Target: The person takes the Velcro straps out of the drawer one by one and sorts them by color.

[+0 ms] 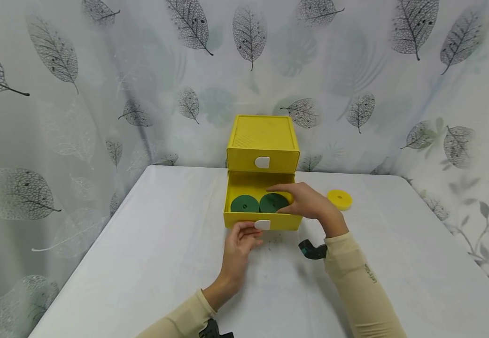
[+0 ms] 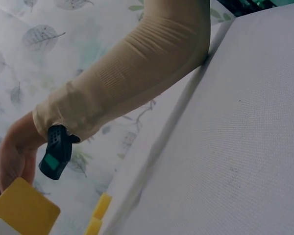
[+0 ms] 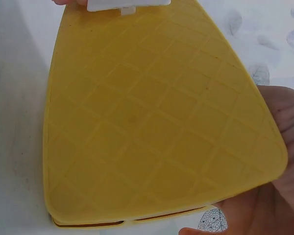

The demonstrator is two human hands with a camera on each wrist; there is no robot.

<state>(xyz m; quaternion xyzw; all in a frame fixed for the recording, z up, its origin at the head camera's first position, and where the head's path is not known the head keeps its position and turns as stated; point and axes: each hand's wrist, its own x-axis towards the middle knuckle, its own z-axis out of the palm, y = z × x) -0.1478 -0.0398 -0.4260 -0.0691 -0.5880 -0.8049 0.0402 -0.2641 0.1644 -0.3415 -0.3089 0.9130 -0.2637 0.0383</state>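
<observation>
A yellow two-drawer box point(image 1: 265, 134) stands at the table's far side. Its lower drawer point(image 1: 237, 220) is pulled out and holds two dark green discs side by side, a left disc point(image 1: 244, 203) and a right disc point(image 1: 273, 202). My right hand point(image 1: 307, 199) reaches over the drawer's right wall, fingers stretched above the right disc's far edge and thumb by its near edge. At the drawer front, my left hand point(image 1: 240, 246) has its fingertips against the panel beside the white pull tab point(image 1: 262, 225). The right wrist view is mostly filled by the drawer's yellow wall point(image 3: 161, 117).
A yellow disc point(image 1: 339, 199) lies on the white table point(image 1: 176, 263) right of the box. In the left wrist view, two yellow edges point(image 2: 102, 206) show near the tabletop. A leaf-patterned curtain point(image 1: 210, 70) hangs behind. Each wrist wears a black camera point(image 1: 313, 249).
</observation>
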